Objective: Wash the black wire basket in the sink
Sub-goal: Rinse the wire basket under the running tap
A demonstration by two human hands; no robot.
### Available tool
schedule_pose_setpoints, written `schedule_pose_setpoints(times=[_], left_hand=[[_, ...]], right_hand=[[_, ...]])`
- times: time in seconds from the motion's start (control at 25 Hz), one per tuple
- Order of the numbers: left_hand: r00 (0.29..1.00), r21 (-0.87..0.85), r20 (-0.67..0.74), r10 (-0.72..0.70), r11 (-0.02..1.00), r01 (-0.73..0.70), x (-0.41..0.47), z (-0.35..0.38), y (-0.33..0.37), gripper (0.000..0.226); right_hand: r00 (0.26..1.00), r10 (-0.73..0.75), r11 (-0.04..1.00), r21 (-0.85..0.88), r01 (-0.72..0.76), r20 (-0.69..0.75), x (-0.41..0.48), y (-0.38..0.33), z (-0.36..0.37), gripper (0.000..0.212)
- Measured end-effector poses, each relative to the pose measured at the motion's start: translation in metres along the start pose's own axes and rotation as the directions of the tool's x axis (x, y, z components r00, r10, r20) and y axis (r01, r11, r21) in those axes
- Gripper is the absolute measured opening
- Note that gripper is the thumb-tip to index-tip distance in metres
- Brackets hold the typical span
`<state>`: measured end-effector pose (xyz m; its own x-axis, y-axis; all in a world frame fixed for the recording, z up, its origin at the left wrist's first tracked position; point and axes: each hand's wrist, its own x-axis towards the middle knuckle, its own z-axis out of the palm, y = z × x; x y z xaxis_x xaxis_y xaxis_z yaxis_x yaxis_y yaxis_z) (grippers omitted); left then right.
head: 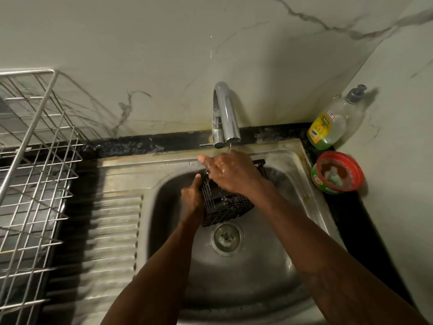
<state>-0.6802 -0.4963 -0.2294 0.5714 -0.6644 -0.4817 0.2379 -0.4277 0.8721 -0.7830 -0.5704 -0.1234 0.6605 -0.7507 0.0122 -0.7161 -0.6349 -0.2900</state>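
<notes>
The black wire basket [225, 207] is held tilted over the steel sink [234, 266], just below the chrome tap [225, 113]. My left hand [192, 195] grips its left side, thumb on the upper edge. Wet and glistening, my right hand [230, 171] lies across the basket's top under the spout, with fingers stretched toward the left. A thin stream of water runs from the spout onto that hand. The far part of the basket is hidden by my right hand.
The drain [226, 238] sits in the basin below the basket. A ribbed draining board [112, 231] lies to the left, with a steel wire dish rack [35, 172] beyond it. At the right stand a dish soap bottle [332, 123] and a red-rimmed tub of cleaner [337, 172].
</notes>
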Motion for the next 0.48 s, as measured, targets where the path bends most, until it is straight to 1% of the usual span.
schedule_pose_setpoints(times=[0.08,0.12,0.2,0.28,0.32,0.4,0.48], left_hand=[[0.998,0.026,0.065,0.025,0.999,-0.027,-0.003,0.001,0.001,0.053],[0.997,-0.030,0.066,0.044,0.999,-0.042,-0.002,0.005,0.009,0.057],[0.984,-0.103,0.077,0.159,0.983,-0.150,0.000,0.011,0.033,0.059],[0.962,-0.090,0.056,0.268,0.961,-0.262,-0.002,0.012,0.050,0.060],[0.963,-0.065,0.018,0.269,0.961,-0.268,-0.002,0.011,0.053,0.060],[0.972,-0.054,-0.048,0.231,0.971,-0.233,-0.002,0.010,0.058,0.056],[0.975,-0.002,-0.073,0.212,0.977,-0.212,0.003,0.011,0.066,0.051]], right_hand=[[0.994,0.069,0.997,-0.018,-0.071,-0.086,-0.004,-0.007,0.005,0.066],[0.986,0.103,0.994,-0.025,-0.108,-0.130,-0.004,-0.010,0.006,0.068],[0.973,0.135,0.988,-0.049,-0.147,-0.188,-0.002,-0.018,0.012,0.068],[0.955,0.174,0.980,-0.058,-0.193,-0.239,-0.001,-0.026,0.017,0.066],[0.953,0.193,0.976,-0.052,-0.210,-0.236,0.000,-0.027,0.017,0.065],[0.945,0.244,0.964,-0.052,-0.261,-0.215,0.001,-0.032,0.020,0.063],[0.915,0.314,0.942,-0.038,-0.334,-0.253,0.005,-0.037,0.024,0.058]])
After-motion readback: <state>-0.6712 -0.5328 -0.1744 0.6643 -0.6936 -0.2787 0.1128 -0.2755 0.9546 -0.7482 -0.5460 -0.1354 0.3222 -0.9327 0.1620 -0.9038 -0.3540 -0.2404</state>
